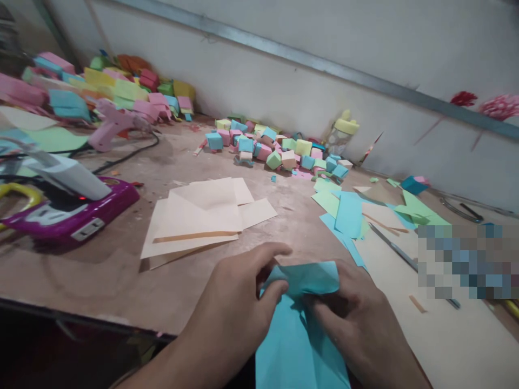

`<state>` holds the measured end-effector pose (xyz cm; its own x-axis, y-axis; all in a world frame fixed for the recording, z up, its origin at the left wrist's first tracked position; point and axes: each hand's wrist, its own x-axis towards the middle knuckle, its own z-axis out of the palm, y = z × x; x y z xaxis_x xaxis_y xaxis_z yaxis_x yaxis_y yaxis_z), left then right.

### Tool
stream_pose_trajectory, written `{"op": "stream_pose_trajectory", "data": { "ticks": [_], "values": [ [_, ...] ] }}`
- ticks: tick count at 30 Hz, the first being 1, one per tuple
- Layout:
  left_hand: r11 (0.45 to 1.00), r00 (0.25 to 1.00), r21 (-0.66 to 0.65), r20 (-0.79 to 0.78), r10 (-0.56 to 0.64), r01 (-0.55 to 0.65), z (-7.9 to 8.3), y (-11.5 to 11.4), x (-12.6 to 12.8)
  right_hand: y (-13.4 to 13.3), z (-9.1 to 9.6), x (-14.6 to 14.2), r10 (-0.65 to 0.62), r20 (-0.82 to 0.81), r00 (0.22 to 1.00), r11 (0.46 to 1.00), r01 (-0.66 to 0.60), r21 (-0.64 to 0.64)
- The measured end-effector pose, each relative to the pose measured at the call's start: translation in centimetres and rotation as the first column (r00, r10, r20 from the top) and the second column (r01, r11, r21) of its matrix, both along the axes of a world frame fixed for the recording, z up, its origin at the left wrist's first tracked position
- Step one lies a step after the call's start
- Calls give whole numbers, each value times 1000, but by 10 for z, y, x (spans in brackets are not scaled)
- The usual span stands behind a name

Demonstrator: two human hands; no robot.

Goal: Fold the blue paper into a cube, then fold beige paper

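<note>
A sheet of blue paper [292,340] with creases hangs over the table's front edge, its top end folded over into a flap. My left hand [243,286] grips the left side of that flap between thumb and fingers. On the other side, my right hand [352,308] is closed on the paper, its thumb under the flap and its fingers partly hidden behind it. Just beyond my left hand lies a loose stack of cream paper sheets [203,208].
A purple power strip [101,210] and a pink glue gun [109,124] with cables sit left. Small coloured paper boxes [263,146] line the wall near a yellow-capped bottle [343,132]. Right are blue and green scraps [348,213] and a metal ruler-like strip [393,246].
</note>
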<state>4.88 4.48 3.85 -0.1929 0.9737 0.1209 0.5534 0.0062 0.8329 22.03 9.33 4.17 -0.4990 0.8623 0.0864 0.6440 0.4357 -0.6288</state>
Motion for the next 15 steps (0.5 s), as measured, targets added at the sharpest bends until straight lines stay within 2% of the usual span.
{"op": "stream_pose_trajectory", "data": {
  "ticks": [4,8,12,15],
  "values": [
    [997,999,76,32,-18,16,1,-2,0,-1,2,-3,-38,-15,999,999,37,-8],
    [999,988,-29,154,23,-19,-1,-8,-6,-1,2,-4,-133,9,991,991,133,-28],
    [978,981,-156,157,-116,141,4,-15,-10,1,1,-3,-120,-1,993,992,119,-43],
    [963,967,-177,187,-172,205,8,-16,-7,1,0,-4,-135,4,991,990,135,-42]
  ]
}}
